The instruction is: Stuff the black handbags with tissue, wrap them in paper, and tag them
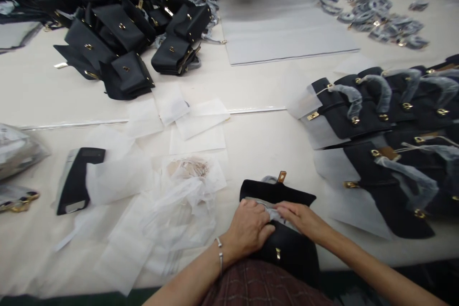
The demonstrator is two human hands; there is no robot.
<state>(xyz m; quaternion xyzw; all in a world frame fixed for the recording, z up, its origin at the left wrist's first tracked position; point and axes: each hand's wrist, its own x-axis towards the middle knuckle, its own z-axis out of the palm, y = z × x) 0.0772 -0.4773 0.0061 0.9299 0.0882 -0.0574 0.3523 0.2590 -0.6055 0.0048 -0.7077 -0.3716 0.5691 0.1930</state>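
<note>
A black handbag (294, 253) stands at the table's front edge against my body, its flap (265, 191) folded back and its mouth open. On the flap's far edge is a gold clasp plate (282, 177). My left hand (249, 224), with a bracelet at the wrist, curls its fingers over the left side of the mouth and grips the bag. Fingers of my right hand (303, 220) are closed at the right of the opening, on pale crinkled wrapping (273, 214). Their tips, inside the bag, are partly hidden.
Finished-looking black handbags (358, 114) with wrapped handles lie in rows at right. More black bags (122, 28) are heaped at far left. Loose white tissue sheets (122, 181) and a plastic bag of strings (193, 167) lie left. Wrapped handles (373, 5) sit far right.
</note>
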